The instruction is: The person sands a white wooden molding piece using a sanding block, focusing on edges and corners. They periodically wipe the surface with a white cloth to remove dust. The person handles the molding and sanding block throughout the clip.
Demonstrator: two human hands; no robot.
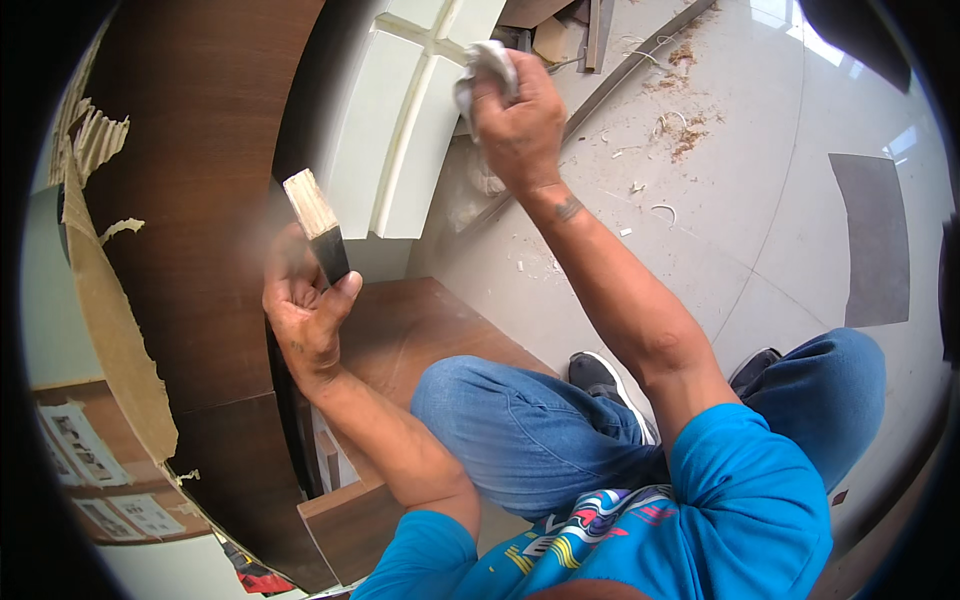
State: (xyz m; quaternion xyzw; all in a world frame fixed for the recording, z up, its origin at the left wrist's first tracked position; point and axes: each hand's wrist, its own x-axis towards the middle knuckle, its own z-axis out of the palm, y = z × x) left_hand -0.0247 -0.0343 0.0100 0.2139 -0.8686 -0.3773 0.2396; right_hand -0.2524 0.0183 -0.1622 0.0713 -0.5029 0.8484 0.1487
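My left hand (311,307) grips a small block (315,214) between thumb and fingers. Its upper part is pale, rough wood and its lower part is black. Crumpled in my right hand (521,124) is a white cloth (480,75), slightly blurred. That hand is raised above the floor, beside a pale panelled board (401,135) with raised mouldings. Dark brown wood panelling (217,225) stands to the left of my left hand. Below the hand lies a brown wooden surface (420,315); my forearm hides part of it.
Sawdust (682,139) and white scraps litter the tiled floor (720,247). A long narrow strip (622,71) lies near wood offcuts (551,37). Torn cardboard (120,315) edges the left side, near cartons (135,517) and a red tool (262,581). A grey sheet (874,240) lies at right.
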